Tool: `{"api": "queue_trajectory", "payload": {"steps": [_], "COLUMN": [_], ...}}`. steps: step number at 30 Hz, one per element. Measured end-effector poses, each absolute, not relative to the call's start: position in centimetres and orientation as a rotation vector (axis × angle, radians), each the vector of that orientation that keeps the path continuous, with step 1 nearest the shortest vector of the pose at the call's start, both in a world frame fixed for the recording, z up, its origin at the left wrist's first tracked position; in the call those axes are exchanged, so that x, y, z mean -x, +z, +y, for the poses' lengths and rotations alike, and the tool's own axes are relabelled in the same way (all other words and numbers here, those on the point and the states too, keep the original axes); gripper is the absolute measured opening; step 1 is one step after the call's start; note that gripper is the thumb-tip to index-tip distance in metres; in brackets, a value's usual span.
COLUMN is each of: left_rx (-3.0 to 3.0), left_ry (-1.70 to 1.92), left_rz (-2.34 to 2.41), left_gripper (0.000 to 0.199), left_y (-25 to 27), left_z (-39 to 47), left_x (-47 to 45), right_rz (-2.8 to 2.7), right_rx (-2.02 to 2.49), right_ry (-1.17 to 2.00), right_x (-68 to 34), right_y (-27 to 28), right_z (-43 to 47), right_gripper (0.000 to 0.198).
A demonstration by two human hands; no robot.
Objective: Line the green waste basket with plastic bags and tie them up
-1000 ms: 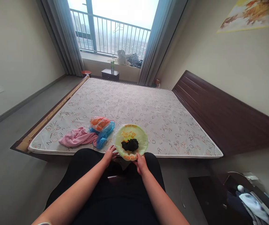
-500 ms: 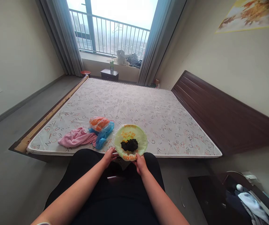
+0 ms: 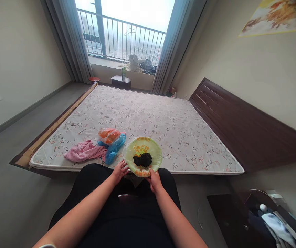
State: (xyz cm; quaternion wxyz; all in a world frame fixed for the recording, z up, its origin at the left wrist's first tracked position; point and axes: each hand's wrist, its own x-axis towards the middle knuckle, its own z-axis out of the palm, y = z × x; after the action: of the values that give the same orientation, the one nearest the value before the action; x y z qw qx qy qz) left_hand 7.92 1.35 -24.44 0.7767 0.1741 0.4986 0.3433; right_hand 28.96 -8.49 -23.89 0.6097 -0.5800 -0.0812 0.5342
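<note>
Over my lap is a pale green basin (image 3: 156, 151), lined with a thin clear plastic bag that has orange print. A crumpled black thing (image 3: 143, 160) lies inside; I cannot tell what it is. My right hand (image 3: 154, 179) grips the near right rim, thumb on top. On the near left side, my left hand (image 3: 120, 172) has its fingers apart next to the bag's edge; whether they touch it is unclear. Left of the basin, a blue plastic bag (image 3: 114, 150) and an orange printed bag (image 3: 109, 135) lie beside a pink towel (image 3: 84, 151).
These things lie at the near edge of a letter-patterned mattress (image 3: 137, 106) on a wooden bed frame. A dark headboard (image 3: 241, 113) stands to the right. Lower right is a dark cabinet (image 3: 225, 213) with cloth on it. A small bedside table (image 3: 121, 82) holds a green bottle (image 3: 123, 73).
My left hand's fingers have loosened and straightened at the left side of the basin. My right hand and the basin stay in place.
</note>
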Motion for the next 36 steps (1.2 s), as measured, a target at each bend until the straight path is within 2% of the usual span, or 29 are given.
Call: {"api": "queue_trajectory", "payload": {"steps": [19, 31, 36], "left_rx": [-0.446, -0.629, -0.841], "left_ry": [0.708, 0.593, 0.426], "left_rz": [1.100, 1.047, 1.135], "left_gripper": [0.024, 0.046, 0.057], "left_y": [-24.5, -25.4, -26.6], "left_z": [1.3, 1.0, 1.0], "left_x": [-8.0, -8.3, -8.9], "right_rz": [-0.216, -0.211, -0.214], "right_rx": [1.336, 1.343, 1.359], "right_ry": [1.269, 1.276, 1.273], "right_x": [-28.9, -29.0, -28.9], "right_y": [-23.7, -24.3, -23.9], "right_z": [-8.6, -8.4, -8.4], "right_gripper": [0.051, 0.050, 0.048]}}
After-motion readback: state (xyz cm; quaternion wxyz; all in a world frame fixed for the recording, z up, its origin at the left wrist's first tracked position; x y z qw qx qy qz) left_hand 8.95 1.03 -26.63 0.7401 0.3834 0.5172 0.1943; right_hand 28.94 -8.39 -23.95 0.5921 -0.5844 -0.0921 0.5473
